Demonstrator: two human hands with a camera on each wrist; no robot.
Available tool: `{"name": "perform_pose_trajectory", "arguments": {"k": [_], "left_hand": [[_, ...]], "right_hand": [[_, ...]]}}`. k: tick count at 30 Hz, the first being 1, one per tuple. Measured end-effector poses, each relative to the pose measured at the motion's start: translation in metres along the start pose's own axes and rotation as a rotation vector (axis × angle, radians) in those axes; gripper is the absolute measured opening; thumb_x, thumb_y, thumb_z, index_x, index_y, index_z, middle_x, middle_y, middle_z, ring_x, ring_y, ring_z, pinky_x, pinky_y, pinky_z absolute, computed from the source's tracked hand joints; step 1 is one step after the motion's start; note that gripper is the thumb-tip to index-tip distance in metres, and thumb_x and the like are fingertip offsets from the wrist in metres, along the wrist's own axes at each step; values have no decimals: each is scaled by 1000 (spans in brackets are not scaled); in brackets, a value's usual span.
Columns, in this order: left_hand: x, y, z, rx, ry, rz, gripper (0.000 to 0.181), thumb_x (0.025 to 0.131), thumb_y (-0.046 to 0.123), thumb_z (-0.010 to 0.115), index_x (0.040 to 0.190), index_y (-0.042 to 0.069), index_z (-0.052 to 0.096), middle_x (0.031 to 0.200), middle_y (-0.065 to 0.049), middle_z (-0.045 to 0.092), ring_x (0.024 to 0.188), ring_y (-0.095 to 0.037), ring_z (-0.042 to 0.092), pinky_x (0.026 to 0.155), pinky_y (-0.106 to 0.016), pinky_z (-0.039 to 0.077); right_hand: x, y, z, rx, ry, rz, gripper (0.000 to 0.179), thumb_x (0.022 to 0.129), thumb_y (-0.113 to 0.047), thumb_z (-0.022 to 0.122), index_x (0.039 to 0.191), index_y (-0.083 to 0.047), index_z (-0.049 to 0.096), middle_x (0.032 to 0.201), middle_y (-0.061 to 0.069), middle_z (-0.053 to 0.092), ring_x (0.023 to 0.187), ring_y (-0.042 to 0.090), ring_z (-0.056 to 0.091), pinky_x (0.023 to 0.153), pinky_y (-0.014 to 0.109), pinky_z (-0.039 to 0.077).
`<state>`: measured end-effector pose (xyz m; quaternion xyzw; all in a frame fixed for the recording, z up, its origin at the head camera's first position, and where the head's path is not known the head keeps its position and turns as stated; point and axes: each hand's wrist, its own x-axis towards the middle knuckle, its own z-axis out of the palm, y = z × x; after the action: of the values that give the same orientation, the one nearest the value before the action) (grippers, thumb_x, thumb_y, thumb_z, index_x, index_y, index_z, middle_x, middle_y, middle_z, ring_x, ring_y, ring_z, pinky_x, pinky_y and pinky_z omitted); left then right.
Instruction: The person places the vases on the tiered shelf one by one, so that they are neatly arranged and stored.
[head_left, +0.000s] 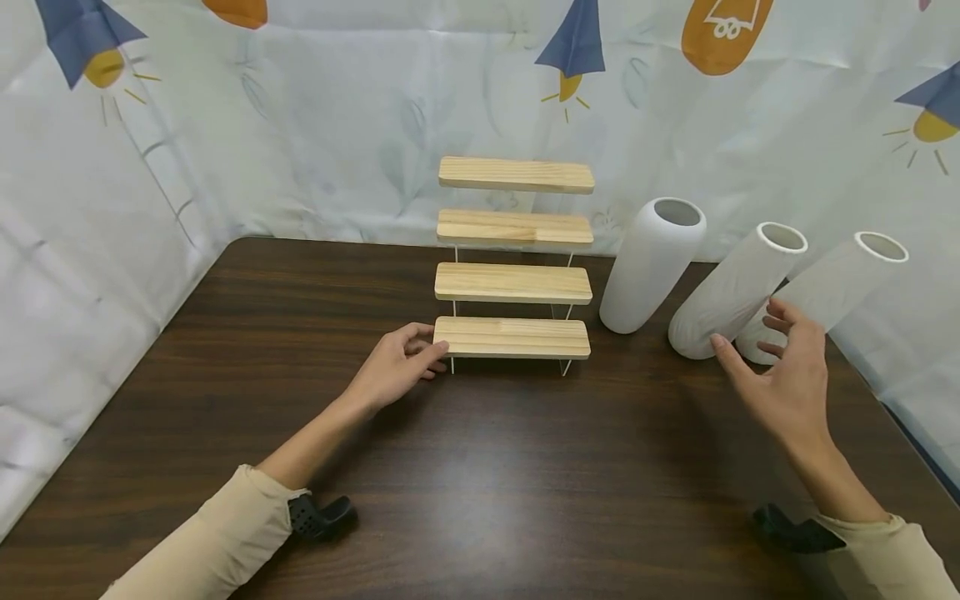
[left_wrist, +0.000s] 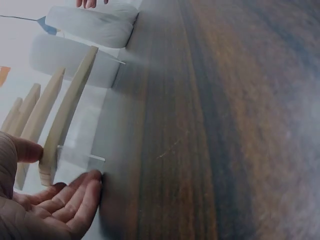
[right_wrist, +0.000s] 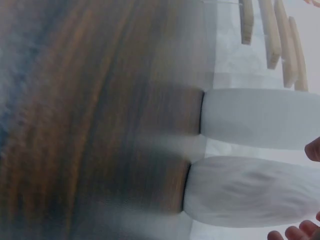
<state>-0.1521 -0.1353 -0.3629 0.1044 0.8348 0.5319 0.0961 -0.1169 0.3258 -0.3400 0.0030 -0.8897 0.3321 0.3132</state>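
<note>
A tiered display rack (head_left: 513,283) of several light wood shelves on clear supports stands on the table. My left hand (head_left: 393,362) grips the left end of its lowest shelf (head_left: 513,337), thumb on the plank and fingers below, beside the clear support (left_wrist: 80,157). To the right stand three white vases: a smooth one (head_left: 648,271) nearest the rack, a ribbed one (head_left: 731,296) in the middle and another (head_left: 832,287) at far right. My right hand (head_left: 795,375) is at the middle vase, thumb and fingers spread apart, overlapping the lower part of the far-right vase.
The dark wood table (head_left: 480,475) carries all of these. A white patterned cloth (head_left: 330,125) hangs behind and along both sides, close behind the rack and vases. Black straps (head_left: 322,517) sit at both sleeve cuffs.
</note>
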Motion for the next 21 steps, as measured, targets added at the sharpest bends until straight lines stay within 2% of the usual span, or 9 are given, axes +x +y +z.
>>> {"name": "perform_pose_trajectory", "arguments": {"k": [6, 9, 16, 21], "left_hand": [[1, -6, 1, -111, -22, 8, 55, 106, 28, 58, 147, -6, 45, 116, -24, 72, 97, -33, 74, 85, -40, 61], [2, -10, 2, -139, -20, 14, 53, 106, 29, 59, 145, -5, 47, 119, -24, 71, 99, -33, 73, 84, -39, 61], [5, -16, 5, -187, 0, -3, 48, 105, 30, 60, 138, -5, 54, 119, -23, 71, 99, -32, 72, 82, -37, 61], [6, -19, 6, -204, 3, -18, 47, 104, 31, 61, 135, -4, 57, 119, -22, 71, 99, -30, 72, 82, -36, 61]], "right_hand": [[11, 2, 2, 22, -28, 140, 82, 84, -18, 83, 154, -10, 40, 148, 12, 45, 125, 27, 51, 86, 11, 41], [16, 3, 4, 32, -51, 187, 83, 85, -21, 83, 155, -12, 38, 147, 9, 45, 127, 25, 51, 87, 13, 42], [25, 5, 11, 53, -69, 221, 83, 84, -24, 85, 152, -11, 39, 142, 4, 44, 121, 13, 48, 87, 15, 43], [30, 7, 16, 51, -111, 227, 84, 86, -27, 83, 152, -6, 35, 143, 7, 41, 125, 23, 48, 86, 14, 41]]}}
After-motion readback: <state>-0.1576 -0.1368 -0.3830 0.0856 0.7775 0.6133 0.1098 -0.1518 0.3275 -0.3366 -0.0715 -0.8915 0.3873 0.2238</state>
